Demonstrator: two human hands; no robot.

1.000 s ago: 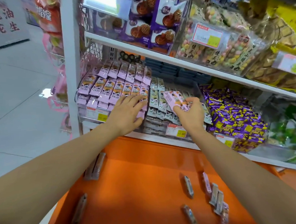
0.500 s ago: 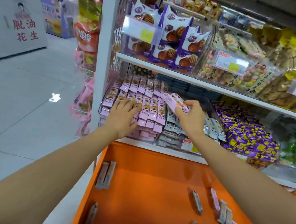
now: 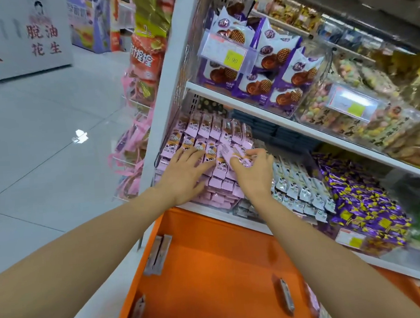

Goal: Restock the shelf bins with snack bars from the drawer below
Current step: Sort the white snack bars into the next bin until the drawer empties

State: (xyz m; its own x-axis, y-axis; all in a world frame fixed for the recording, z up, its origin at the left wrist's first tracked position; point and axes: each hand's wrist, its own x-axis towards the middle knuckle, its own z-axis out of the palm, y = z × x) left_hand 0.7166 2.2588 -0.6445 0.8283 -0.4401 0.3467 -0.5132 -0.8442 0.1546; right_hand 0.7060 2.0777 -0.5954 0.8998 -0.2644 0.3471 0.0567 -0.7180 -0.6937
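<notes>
Left hand [image 3: 185,175] lies flat with fingers straight on the pink snack bars [image 3: 202,137] in the leftmost shelf bin [image 3: 215,199]. My read: it's pinning the shingled rows so they don't slide while more go in. Right hand [image 3: 253,174] is curled round a small held bunch [image 3: 232,155] of the same pink bars. The bunch is angled up-left over the right part of that bin, either touching the stacked rows or just above them, I can't tell which. The hands are just beside each other, with the bunch between them and slightly further back. Looks like mid-placement, bunch not yet let go. The bin looks near full, with the front rows down to the lip. Remaining stock is in the orange drawer [image 3: 222,263], open below both forearms. There's a pair of loose bars [image 3: 158,254] against its left wall, a single bar [image 3: 286,296] near the right forearm and a lower-left bar [image 3: 138,310], all well apart from the hands. White-wrapped bars [image 3: 294,183] sit just right of the right hand, so the risk is pink ones spilling over into them. Next move calls for seating the bunch in line with the rows.
</notes>
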